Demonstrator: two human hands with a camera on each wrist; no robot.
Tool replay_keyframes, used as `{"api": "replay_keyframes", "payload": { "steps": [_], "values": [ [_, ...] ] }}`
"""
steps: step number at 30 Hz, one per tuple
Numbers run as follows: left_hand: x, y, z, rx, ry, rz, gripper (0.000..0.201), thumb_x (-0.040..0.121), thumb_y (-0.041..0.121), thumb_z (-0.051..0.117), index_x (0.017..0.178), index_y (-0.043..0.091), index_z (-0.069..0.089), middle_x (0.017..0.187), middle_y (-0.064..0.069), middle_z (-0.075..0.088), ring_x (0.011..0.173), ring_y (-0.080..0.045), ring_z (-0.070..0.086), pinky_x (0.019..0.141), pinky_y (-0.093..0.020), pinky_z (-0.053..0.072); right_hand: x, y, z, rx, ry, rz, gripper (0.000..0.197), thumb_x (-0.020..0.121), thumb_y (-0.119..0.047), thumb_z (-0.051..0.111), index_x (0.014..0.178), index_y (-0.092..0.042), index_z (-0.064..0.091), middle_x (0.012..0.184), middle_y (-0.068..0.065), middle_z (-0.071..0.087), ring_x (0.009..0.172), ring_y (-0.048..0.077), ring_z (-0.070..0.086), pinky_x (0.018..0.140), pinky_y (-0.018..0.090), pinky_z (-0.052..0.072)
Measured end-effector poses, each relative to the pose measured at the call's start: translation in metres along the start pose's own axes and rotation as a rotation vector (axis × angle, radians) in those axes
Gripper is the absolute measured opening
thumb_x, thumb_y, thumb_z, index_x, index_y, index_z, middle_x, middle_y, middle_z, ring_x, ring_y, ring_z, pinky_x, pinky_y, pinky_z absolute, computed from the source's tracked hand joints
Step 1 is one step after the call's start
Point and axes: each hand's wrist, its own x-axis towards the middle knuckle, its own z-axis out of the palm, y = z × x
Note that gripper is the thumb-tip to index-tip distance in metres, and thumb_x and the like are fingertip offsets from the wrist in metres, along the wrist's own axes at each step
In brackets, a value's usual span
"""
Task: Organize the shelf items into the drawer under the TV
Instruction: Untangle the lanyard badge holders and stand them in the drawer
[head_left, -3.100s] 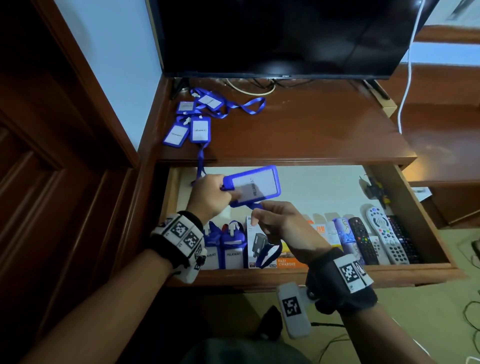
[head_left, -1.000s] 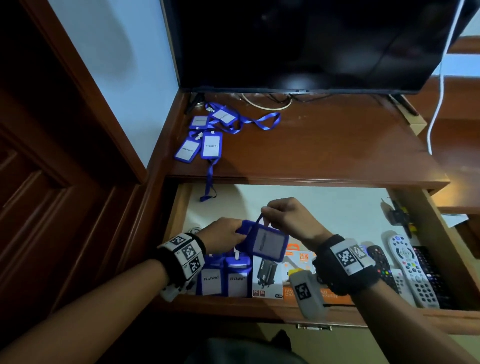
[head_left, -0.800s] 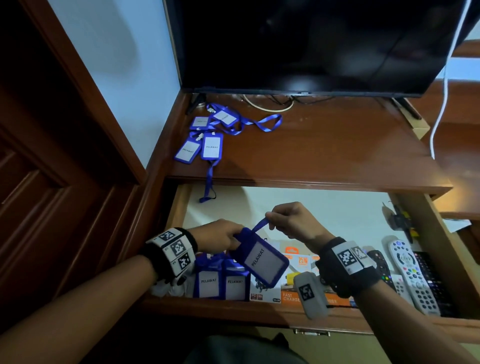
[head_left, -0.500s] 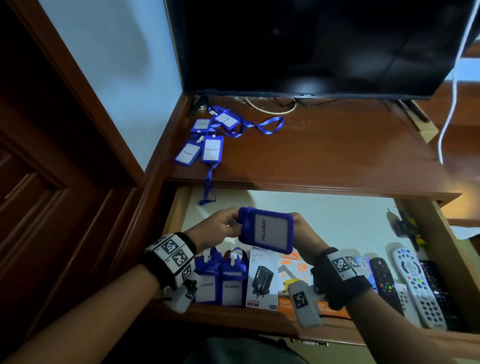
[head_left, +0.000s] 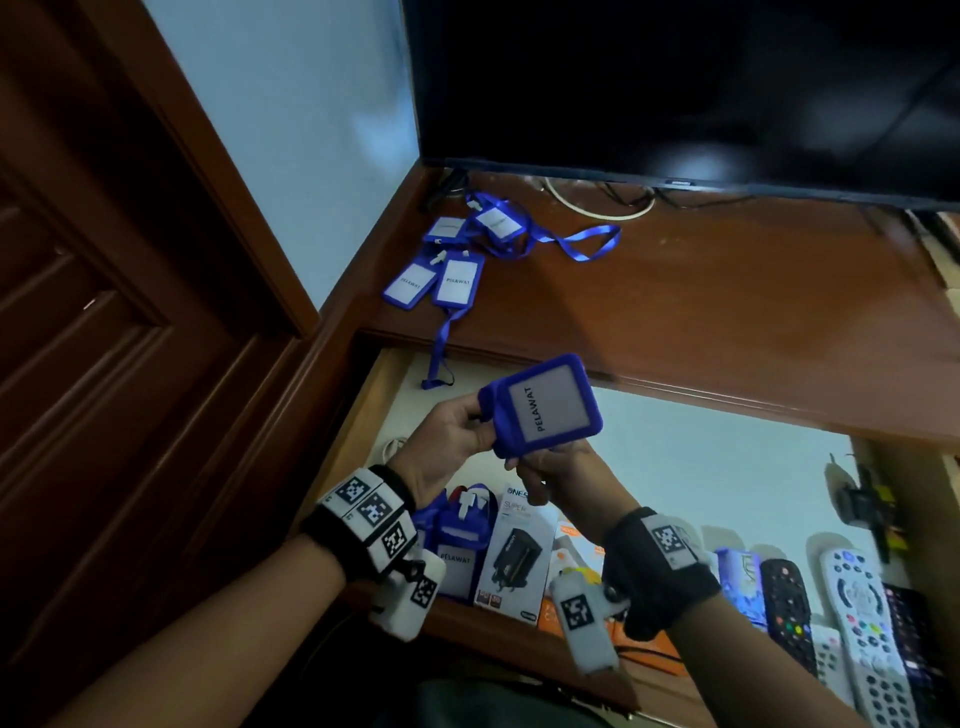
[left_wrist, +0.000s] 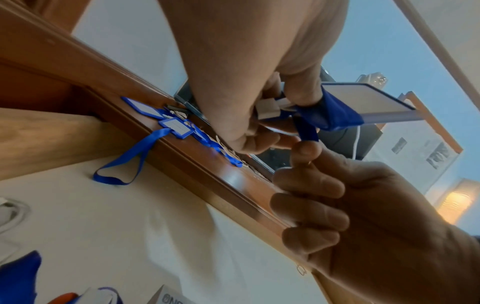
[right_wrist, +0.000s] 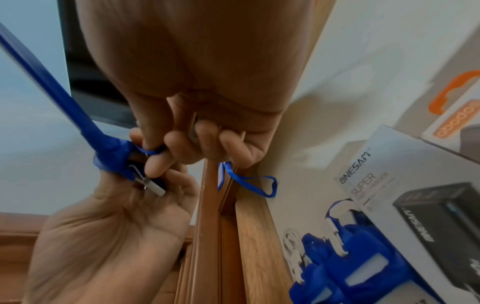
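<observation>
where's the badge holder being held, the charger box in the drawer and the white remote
held badge holder (head_left: 545, 408): head view, on its white PELAWAT card.
charger box (head_left: 514, 558): head view, on the front face, at the printed black charger.
white remote (head_left: 860, 597): head view, on its upper button panel.

- A dark wooden shelf (head_left: 727, 312) carries a black TV (head_left: 675, 88) at its back.
- On its left end lie four blue badge holders (head_left: 452, 254) in a loose cluster, their lanyards (head_left: 571, 244) tangled; one strap hangs over the front edge.
- Below, an open drawer (head_left: 727, 467) with a pale floor holds blue badge holders, charger boxes (head_left: 514, 566) and remote controls (head_left: 857, 618) along its front; a small dark item at its right wall is unclear.
</observation>
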Motion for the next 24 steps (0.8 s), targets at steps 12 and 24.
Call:
{"api": "replay_keyframes", "payload": {
  "steps": [12,24],
  "values": [
    [-0.01,-0.011,-0.063,0.284,0.153,-0.232,0.02,0.091,0.006,0.057,0.099,0.022,0.065,0.101,0.0,0.069,0.099,-0.016,0.065,0.087,-0.031,0.051,0.043,0.018,-0.015,-0.177,0.053,0.136,0.016,0.087,-0.001,0.051,0.077,0.005,0.063,0.061,0.008,0.038,0.054,0.017,0.031,0.05,0.026,0.027],
    [0.033,-0.051,-0.105,1.517,-0.802,-0.405,0.021,0.086,0.025,0.06,0.097,0.01,0.07,0.102,-0.01,0.066,0.087,-0.026,0.062,0.065,-0.032,0.047,0.128,-0.008,-0.012,-0.306,0.398,0.104,0.021,0.084,0.0,0.057,0.064,-0.006,0.059,0.046,-0.002,0.036,0.044,0.013,0.029,0.047,0.022,0.02]
  ]
}}
